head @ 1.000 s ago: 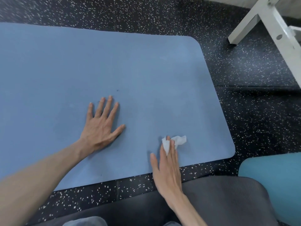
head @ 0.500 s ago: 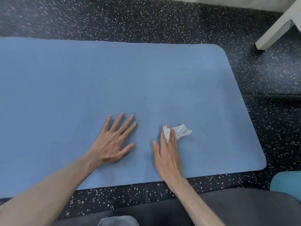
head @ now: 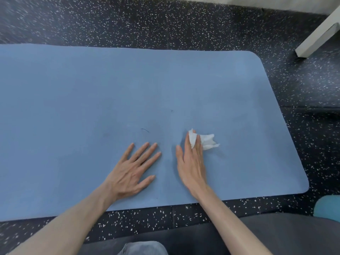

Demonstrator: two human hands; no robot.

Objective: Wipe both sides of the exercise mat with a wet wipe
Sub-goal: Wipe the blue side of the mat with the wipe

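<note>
Head: L hand (head: 134, 173) flat on mat (head: 73, 107); R hand (head: 191, 162) presses wipe (head: 207, 141).

Nothing here carries any writing I can read: no label, brand, number or sign shows anywhere in view.

speckled floor (head: 184, 24); white leg (head: 320, 35)

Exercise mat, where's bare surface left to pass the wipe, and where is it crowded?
Bare exercise mat runs from the left hand to the far edge, and right of the wet wipe to the rounded end. It is crowded at the near edge, where the right hand presses the wipe.
</note>
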